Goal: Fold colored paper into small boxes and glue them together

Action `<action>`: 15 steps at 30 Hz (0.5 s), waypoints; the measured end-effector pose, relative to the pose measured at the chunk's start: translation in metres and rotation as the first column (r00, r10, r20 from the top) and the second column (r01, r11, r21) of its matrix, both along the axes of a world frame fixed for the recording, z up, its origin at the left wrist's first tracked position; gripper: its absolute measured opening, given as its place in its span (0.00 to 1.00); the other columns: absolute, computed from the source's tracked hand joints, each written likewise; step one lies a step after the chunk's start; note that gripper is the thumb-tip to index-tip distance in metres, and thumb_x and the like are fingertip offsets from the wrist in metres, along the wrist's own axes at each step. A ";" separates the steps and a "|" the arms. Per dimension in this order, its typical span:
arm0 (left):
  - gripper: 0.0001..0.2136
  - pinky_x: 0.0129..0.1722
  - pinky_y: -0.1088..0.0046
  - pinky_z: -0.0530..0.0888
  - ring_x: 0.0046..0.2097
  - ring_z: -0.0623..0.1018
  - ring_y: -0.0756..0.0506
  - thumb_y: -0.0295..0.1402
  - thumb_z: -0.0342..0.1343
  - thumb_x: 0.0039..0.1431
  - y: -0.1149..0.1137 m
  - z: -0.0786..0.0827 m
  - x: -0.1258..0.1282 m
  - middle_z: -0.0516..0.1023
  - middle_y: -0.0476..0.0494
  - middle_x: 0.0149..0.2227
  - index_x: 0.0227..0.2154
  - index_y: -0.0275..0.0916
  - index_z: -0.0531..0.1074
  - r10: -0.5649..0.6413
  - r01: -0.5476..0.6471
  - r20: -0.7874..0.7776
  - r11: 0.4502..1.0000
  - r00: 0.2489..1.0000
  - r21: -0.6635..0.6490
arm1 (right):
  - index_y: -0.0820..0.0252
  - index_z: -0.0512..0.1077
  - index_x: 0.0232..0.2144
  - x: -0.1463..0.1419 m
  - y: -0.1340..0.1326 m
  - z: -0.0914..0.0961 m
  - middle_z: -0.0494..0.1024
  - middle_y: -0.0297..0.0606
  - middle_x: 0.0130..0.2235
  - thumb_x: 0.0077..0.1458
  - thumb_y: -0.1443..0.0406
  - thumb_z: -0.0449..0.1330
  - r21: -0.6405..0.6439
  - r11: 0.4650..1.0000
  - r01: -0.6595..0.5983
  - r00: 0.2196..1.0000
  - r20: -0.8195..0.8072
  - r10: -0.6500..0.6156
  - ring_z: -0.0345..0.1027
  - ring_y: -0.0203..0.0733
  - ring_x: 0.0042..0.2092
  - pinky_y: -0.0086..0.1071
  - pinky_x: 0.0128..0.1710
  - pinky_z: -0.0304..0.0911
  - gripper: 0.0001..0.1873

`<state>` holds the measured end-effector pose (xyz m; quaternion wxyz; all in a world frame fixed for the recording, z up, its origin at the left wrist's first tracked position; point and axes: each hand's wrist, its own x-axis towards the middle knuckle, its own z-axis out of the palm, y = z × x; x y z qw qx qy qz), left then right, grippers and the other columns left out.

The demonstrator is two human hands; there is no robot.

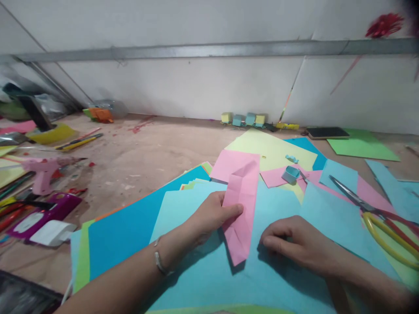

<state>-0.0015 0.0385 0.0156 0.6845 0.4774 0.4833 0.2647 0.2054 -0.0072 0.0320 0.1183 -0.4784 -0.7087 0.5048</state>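
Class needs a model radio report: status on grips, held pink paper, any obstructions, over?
Left grip holding creased pink paper. Right grip loosely curled, nothing visible inside. Scissors off right, apparently not obstructing.

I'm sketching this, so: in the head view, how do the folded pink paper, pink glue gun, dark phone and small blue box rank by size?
Largest to smallest:
1. Folded pink paper
2. Pink glue gun
3. Dark phone
4. Small blue box
Distances differ, so true sizes may rank differently.
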 end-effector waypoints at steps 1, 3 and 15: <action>0.13 0.28 0.75 0.64 0.28 0.70 0.50 0.38 0.63 0.46 0.002 0.002 -0.002 0.73 0.47 0.27 0.29 0.33 0.71 -0.055 0.057 -0.066 0.998 0.996 0.023 | 0.61 0.72 0.23 0.003 0.001 0.000 0.73 0.32 0.23 0.60 0.63 0.52 0.131 0.991 0.037 0.998 0.049 -0.044 0.64 0.34 0.25 0.27 0.27 0.59 0.16; 0.09 0.26 0.76 0.62 0.27 0.68 0.50 0.36 0.59 0.49 0.003 0.007 -0.007 0.70 0.50 0.25 0.28 0.34 0.70 -0.189 0.210 -0.234 0.975 0.954 0.071 | 0.60 0.73 0.28 0.010 0.002 -0.001 0.75 0.35 0.26 0.61 0.63 0.53 0.468 0.876 0.121 0.982 0.072 -0.174 0.67 0.36 0.28 0.29 0.29 0.61 0.13; 0.14 0.31 0.72 0.60 0.33 0.71 0.45 0.42 0.40 0.67 -0.007 0.020 -0.014 0.73 0.46 0.33 0.40 0.40 0.66 -0.365 0.704 -0.702 0.657 0.611 0.271 | 0.65 0.73 0.36 0.003 -0.005 -0.016 0.75 0.44 0.37 0.59 0.73 0.54 0.907 0.418 -0.054 0.992 0.098 -0.084 0.66 0.42 0.37 0.36 0.37 0.61 0.08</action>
